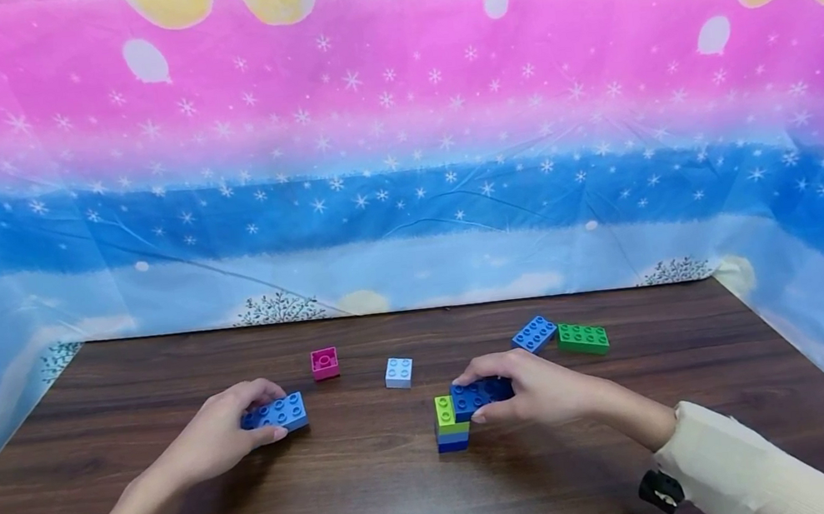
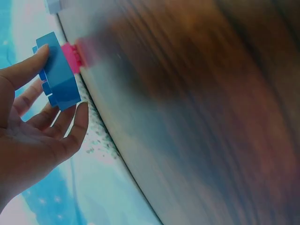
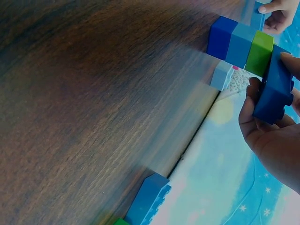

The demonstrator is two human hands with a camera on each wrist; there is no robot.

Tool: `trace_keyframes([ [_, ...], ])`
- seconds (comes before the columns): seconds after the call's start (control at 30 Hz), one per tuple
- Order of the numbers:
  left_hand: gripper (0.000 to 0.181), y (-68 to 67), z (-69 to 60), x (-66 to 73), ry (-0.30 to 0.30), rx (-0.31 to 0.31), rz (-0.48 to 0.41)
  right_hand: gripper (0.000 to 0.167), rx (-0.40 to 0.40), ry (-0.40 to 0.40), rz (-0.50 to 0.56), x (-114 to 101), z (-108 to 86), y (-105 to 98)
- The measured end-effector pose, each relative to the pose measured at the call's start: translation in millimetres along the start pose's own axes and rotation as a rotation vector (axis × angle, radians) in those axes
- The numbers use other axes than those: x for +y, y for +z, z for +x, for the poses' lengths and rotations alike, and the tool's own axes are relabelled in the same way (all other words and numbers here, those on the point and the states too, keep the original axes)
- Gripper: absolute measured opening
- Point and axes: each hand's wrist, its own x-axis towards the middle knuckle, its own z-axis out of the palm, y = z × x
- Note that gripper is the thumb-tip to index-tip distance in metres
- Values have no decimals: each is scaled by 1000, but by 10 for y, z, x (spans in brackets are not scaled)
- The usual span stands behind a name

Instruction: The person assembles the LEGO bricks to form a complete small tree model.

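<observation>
My left hand (image 1: 216, 437) pinches a blue eight-stud brick (image 1: 288, 411) between thumb and fingers, studs up, held above the table. In the left wrist view, the thumb presses one side of this blue brick (image 2: 61, 75). To the right, my right hand (image 1: 547, 389) grips a dark blue brick (image 1: 470, 402) by its long sides. One end of it sits over the right part of a lime green brick (image 1: 444, 411); the other end overhangs to the right. Below the lime brick (image 3: 259, 54) are a mid-blue brick (image 3: 240, 44) and a dark blue brick (image 3: 220, 38), stacked upright.
A pink brick (image 1: 324, 364) and a pale blue four-stud brick (image 1: 398, 373) lie behind the hands. Further right are a blue brick (image 1: 534, 335) and a green brick (image 1: 582, 338). A patterned cloth (image 1: 407, 207) borders the brown table (image 1: 362, 497) at the back and sides.
</observation>
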Motion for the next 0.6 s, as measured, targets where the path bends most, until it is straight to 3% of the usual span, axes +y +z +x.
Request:
trace_keyframes([
  [0.6,29,224,96,412,79,-15,-68,35,5,-10,-2,10,-11,10],
])
